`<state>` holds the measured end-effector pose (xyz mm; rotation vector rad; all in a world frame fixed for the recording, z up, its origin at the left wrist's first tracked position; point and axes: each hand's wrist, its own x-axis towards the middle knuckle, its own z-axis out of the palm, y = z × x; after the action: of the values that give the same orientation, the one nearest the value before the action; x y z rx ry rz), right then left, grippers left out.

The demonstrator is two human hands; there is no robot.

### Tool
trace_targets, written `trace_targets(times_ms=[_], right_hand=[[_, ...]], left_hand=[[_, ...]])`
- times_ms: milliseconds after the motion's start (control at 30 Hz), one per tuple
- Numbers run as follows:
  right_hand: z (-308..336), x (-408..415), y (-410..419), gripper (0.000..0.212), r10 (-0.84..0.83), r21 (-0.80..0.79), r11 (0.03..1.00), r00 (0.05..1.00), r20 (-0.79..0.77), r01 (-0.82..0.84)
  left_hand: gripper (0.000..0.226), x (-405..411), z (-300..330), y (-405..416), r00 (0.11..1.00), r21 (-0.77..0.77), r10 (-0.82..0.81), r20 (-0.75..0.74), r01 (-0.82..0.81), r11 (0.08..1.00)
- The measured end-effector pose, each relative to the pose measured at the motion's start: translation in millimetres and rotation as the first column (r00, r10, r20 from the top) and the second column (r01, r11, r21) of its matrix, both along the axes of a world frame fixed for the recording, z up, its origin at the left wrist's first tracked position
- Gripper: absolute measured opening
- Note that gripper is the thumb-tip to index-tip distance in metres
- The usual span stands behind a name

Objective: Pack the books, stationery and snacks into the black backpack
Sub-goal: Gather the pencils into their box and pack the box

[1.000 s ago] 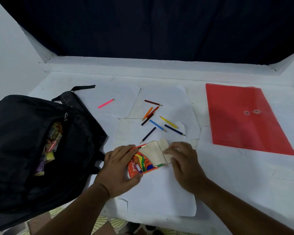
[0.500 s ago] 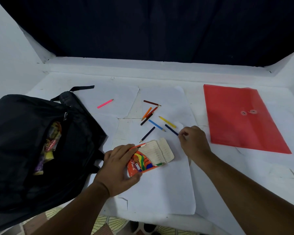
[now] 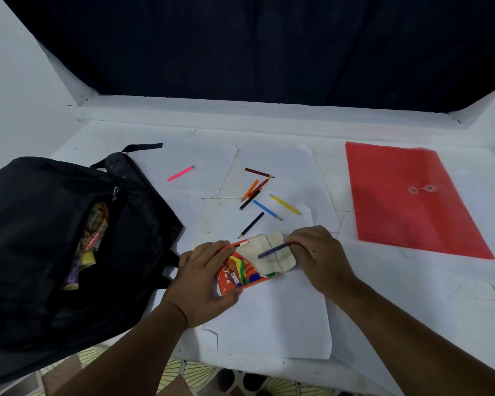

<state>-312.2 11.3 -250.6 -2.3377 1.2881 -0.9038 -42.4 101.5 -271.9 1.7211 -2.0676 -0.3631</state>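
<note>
The black backpack [image 3: 40, 252] lies open at the left, with snack packets [image 3: 90, 241] showing in its opening. My left hand [image 3: 203, 281] grips an orange pencil box [image 3: 240, 270] whose flap is open, low on the white table. My right hand [image 3: 317, 258] pinches a dark blue pencil [image 3: 273, 250] over the box's open flap. Several loose coloured pencils [image 3: 266, 195] lie scattered just beyond the box, and a pink pencil [image 3: 180, 173] lies apart to the left.
A red plastic envelope folder [image 3: 412, 195] lies flat at the right of the table [image 3: 412, 295]. White paper sheets [image 3: 269, 315] cover the middle. A dark curtain hangs behind the back ledge. Patterned floor shows below the table's front edge.
My right hand left the box, reached out to the dark blue pencil on the table, picked it up and brought it back over the box flap. My left hand kept its hold.
</note>
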Motion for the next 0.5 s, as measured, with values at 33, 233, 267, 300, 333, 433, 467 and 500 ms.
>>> trace_targets(times_ms=[33,233,267,300,333,433,467,500], right_hand=[[-4,2,0,0.017,0.032,-0.028,0.999,0.999,-0.039,-0.033],[-9,6,2,0.013,0.058,-0.073,0.995,0.984,-0.169,-0.071],[-8,7,3,0.013,0.079,-0.081,0.992,0.978,-0.191,-0.096],[-8,8,3,0.014,0.102,-0.086,0.989,0.973,-0.207,-0.122],[-7,9,4,0.014,0.119,-0.077,0.987,0.968,-0.219,-0.139],[-7,12,7,0.016,0.136,-0.060,0.986,0.963,-0.233,-0.154],[-7,14,8,0.014,0.140,-0.060,0.986,0.963,-0.231,-0.158],[-7,15,9,0.015,0.144,-0.060,0.985,0.963,-0.227,-0.161]], left_hand=[[0.078,0,0,0,1.000,0.005,0.001,-0.002,-0.001,1.000],[0.077,1,-1,-1,1.000,0.010,0.008,0.008,-0.008,1.000],[0.077,1,-1,0,1.000,0.010,0.009,0.012,-0.009,1.000],[0.078,0,-1,0,1.000,0.010,0.011,0.016,-0.011,1.000],[0.079,0,-1,0,1.000,0.009,0.014,0.019,-0.014,1.000],[0.082,-1,-1,0,0.999,0.016,0.023,0.026,-0.023,1.000],[0.083,-1,-1,-1,0.999,0.022,0.025,0.028,-0.025,0.999],[0.084,-1,0,-1,0.999,0.027,0.026,0.029,-0.026,0.999]])
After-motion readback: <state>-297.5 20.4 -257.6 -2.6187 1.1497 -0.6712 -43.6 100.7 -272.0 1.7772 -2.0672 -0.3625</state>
